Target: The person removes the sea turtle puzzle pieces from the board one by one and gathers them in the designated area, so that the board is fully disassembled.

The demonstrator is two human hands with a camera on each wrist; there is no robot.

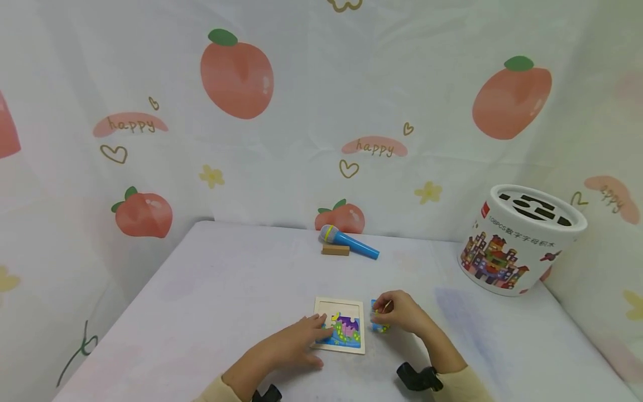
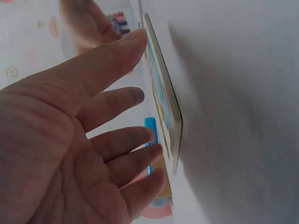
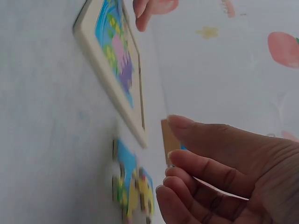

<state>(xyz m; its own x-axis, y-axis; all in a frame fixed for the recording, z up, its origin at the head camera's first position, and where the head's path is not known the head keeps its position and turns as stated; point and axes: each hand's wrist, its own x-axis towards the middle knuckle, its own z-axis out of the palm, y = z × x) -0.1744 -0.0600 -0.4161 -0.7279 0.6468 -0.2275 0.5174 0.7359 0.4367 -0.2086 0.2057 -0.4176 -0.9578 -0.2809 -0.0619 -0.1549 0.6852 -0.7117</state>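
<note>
A square wooden jigsaw puzzle frame (image 1: 364, 340) lies flat on the table, its lower part filled with blue, green, pink and purple pieces (image 1: 346, 329); bare wood shows along the top. My left hand (image 1: 301, 341) is at the frame's left side with fingers spread and nothing held. Its fingertips reach over the picture in the head view; contact is unclear. Right of the frame lie loose blue and yellow puzzle pieces (image 3: 133, 179). Loosely bent above them are the fingers of my right hand (image 1: 404, 315); in the right wrist view thumb and index are apart, holding nothing.
Behind the puzzle lie a blue toy microphone (image 1: 354, 244) and a small brown wooden block (image 1: 335, 250). A large white tub (image 1: 517, 240) with a slotted lid stands at the back right. A fruit-print cloth (image 1: 281, 167) hangs behind the white table (image 1: 226, 285).
</note>
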